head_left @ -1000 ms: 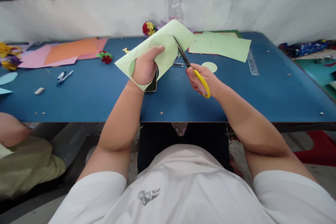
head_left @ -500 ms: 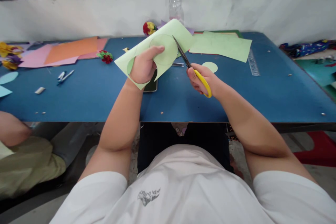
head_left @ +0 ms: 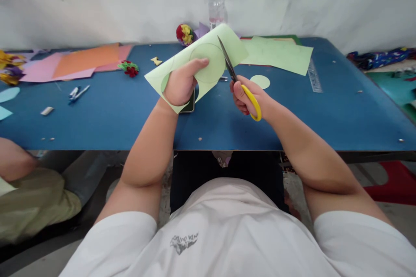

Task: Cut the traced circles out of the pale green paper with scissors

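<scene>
My left hand (head_left: 182, 83) grips a light green paper sheet (head_left: 211, 58) and holds it tilted above the blue table (head_left: 107, 112). A circle is drawn on the sheet, and a round hole shows near my fingers. My right hand (head_left: 248, 97) holds yellow-handled scissors (head_left: 238, 82); their blades lie along the right side of the drawn circle, in the paper. A cut green paper disc (head_left: 260, 81) lies on the table just right of the scissors. A dark phone (head_left: 189, 104) lies under my left hand.
More green sheets (head_left: 279, 56) and a clear ruler (head_left: 314, 77) lie at the back right. Pink and orange sheets (head_left: 81, 61), paper flowers (head_left: 129, 68), a pen (head_left: 77, 93) and a water bottle (head_left: 216, 2) are also there. Another person's leg (head_left: 29, 199) is at the lower left.
The scissors have swung more upright and moved further up along the circle's right edge. My left hand has turned the sheet slightly.
</scene>
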